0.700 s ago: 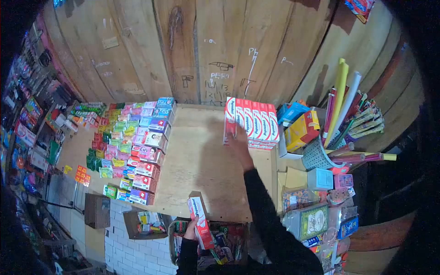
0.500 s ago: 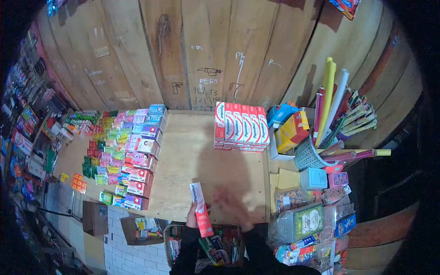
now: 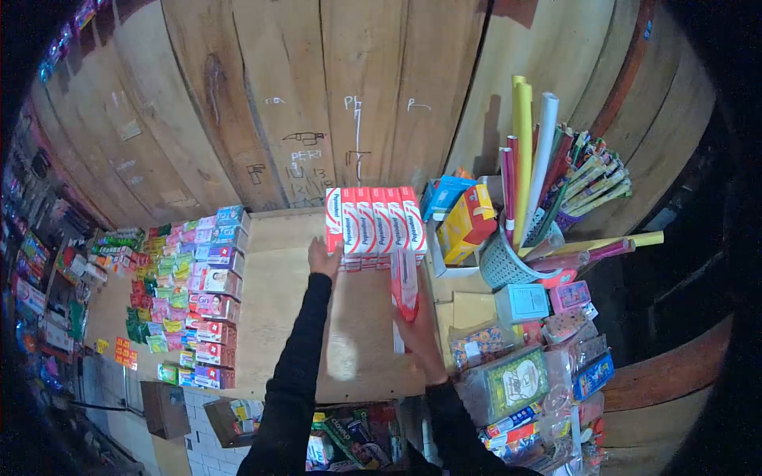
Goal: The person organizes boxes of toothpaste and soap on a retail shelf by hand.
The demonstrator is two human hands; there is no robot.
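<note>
Red and white Pepsodent toothpaste boxes (image 3: 373, 222) stand in a neat stacked block on the wooden table, near the plank wall. My left hand (image 3: 323, 258) is at the front left corner of this block, its fingers apart and resting against the side. My right hand (image 3: 418, 333) grips a single toothpaste box (image 3: 405, 285), whose far end comes up to the front right of the block. Part of that box is hidden behind my fingers.
Rows of soap boxes and sachets (image 3: 214, 309) line the table's left side. To the right are a grey basket (image 3: 508, 258) with rolled paper, a yellow box (image 3: 470, 226) and packaged goods (image 3: 516, 385). Below the table edge sits a container of toothpaste boxes (image 3: 357, 436).
Both hands have reached forward from the table's front edge. The toothpaste box, earlier by my left hand, is now in my right. My left hand has reached the stack. The view has shifted.
</note>
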